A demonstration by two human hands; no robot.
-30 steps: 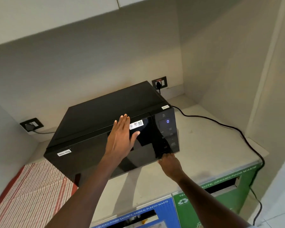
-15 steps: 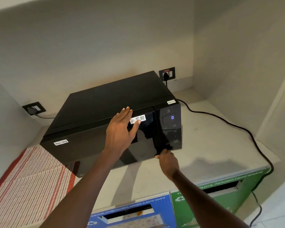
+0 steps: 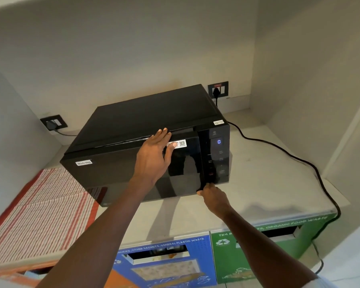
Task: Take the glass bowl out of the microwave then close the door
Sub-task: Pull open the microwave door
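1. Bins [image 3: 195,260], blue and green, sit nearest, at 6 o'clock.
2. Right hand [image 3: 213,197] curls on the door's [image 3: 154,175] lower right corner.
3. Left hand [image 3: 154,156] lies flat, released, on the microwave [image 3: 146,121].
4. Bowl: not visible; door shut.

Striped cloth [image 3: 40,215] on counter [image 3: 268,183], wall socket [image 3: 218,90], blue bin [image 3: 166,260], green bin [image 3: 264,246]

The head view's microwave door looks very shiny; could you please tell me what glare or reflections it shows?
In the head view, the glossy microwave door mirrors a dark silhouette beside the left hand; the right hand casts a soft shadow on the counter; straight wall edges bow from wide-angle distortion.
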